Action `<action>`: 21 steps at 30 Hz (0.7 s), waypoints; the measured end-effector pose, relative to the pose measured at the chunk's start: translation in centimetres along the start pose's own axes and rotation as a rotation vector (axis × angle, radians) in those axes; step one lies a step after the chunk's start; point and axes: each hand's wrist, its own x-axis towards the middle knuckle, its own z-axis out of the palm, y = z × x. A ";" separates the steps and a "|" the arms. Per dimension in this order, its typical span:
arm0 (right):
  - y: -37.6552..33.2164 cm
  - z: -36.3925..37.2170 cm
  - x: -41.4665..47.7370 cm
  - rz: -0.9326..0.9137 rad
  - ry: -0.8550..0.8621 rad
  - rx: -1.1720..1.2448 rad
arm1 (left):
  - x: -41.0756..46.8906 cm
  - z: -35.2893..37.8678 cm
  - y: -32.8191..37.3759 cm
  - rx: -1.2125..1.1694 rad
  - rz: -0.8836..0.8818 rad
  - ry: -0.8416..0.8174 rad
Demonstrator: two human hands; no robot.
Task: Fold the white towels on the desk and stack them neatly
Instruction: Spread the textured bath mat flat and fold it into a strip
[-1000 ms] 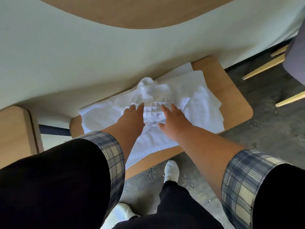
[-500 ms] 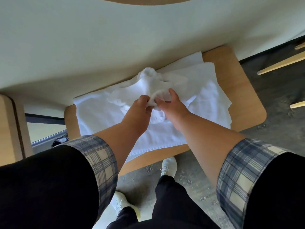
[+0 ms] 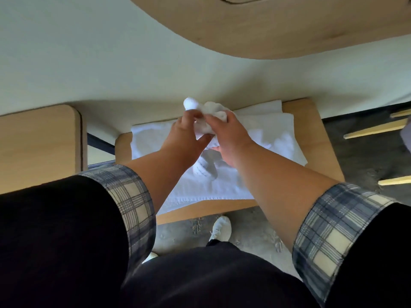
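White towels (image 3: 224, 181); tan wood desk (image 3: 311, 121); blue-cream plaid cuffs (image 3: 133, 196); black sleeves (image 3: 55, 230).

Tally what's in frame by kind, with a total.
Hands: 2, left hand and right hand, fingers gripping the lifted towel
lifted towel, crumpled: 1
flat towels on the desk: at least 2; overlapping layers hide the exact number
Wooden tops: 3, the desk, side top, rounded top
white shoes: 2
Total: at least 10

Black sleeves (image 3: 55, 230), plaid cuffs (image 3: 329, 236), white sneakers (image 3: 221, 225)
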 end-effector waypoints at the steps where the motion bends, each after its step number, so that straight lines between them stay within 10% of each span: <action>1: -0.9 0.5 -0.7 -0.038 0.000 -0.008 | -0.4 -1.2 0.3 -0.026 -0.032 0.027; 21: -8.4 20.3 -15.2 -0.628 -0.338 -0.299 | -14.9 -24.5 -0.9 -0.348 -0.178 0.328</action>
